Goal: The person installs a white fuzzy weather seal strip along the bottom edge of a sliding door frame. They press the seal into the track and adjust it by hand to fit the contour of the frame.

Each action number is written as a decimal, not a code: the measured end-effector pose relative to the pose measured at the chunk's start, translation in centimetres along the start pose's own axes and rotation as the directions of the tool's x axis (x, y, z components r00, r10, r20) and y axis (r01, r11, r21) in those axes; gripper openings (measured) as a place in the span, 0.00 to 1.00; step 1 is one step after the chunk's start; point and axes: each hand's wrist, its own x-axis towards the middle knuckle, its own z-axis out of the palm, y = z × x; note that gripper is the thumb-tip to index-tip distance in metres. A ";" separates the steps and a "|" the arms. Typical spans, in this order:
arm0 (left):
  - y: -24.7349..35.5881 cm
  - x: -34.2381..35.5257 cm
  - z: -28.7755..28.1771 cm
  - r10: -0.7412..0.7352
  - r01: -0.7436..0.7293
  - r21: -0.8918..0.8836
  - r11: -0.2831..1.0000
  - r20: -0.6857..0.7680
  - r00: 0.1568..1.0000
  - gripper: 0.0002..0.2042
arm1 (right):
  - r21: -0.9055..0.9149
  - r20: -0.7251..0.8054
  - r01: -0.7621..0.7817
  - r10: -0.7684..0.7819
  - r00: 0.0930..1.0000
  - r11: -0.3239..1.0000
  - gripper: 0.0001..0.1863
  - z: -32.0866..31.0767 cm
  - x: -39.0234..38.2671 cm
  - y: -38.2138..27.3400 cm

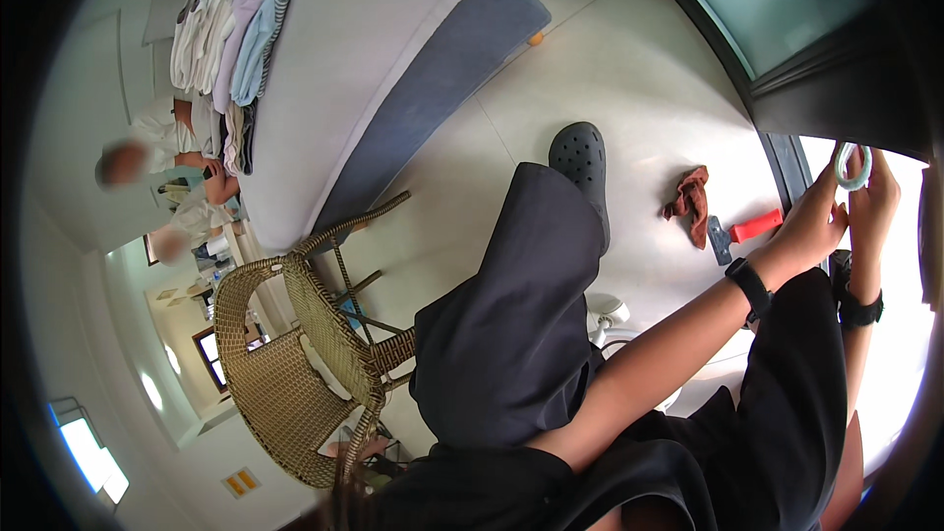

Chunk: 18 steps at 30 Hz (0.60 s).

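Note:
Both my hands are close together at the right, beside the lower edge of a dark panel [846, 88]. Between them is a pale green loop [854, 181], its kind not clear. My left hand [814, 221] has curled fingers and its fingertips meet the loop's near side. My right hand [873, 199] is closed against the other side of the loop, with some fingers behind it. A black band circles each wrist. Below my left hand, a scraper [752, 227] with a red handle and dark blade lies on the floor, next to a crumpled reddish-brown cloth [691, 202].
A woven chair [295, 374] stands at the left. Behind it, a grey-covered table [364, 49] bears stacked folded clothes [236, 20]. My foot wears a dark clog [580, 162]. A white fixture [610, 311] is near my knees. Two people [162, 143] are at the far left.

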 end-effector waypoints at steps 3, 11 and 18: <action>0.1 -0.2 -0.2 -0.012 0.012 0.009 1.000 -0.001 1.000 0.37 | -0.021 -0.022 0.023 -0.023 0.999 1.000 0.14 0.0 -0.1 -0.2; 0.3 -0.9 0.7 0.012 -0.006 0.054 0.998 -0.116 0.993 0.37 | -0.165 -0.008 0.016 -0.017 1.000 0.986 0.12 -0.4 0.4 -0.4; 0.4 -0.7 0.8 -0.128 0.130 0.030 0.991 -0.081 0.989 0.33 | 0.036 0.000 0.030 -0.030 1.000 0.999 0.12 -0.8 0.8 -2.7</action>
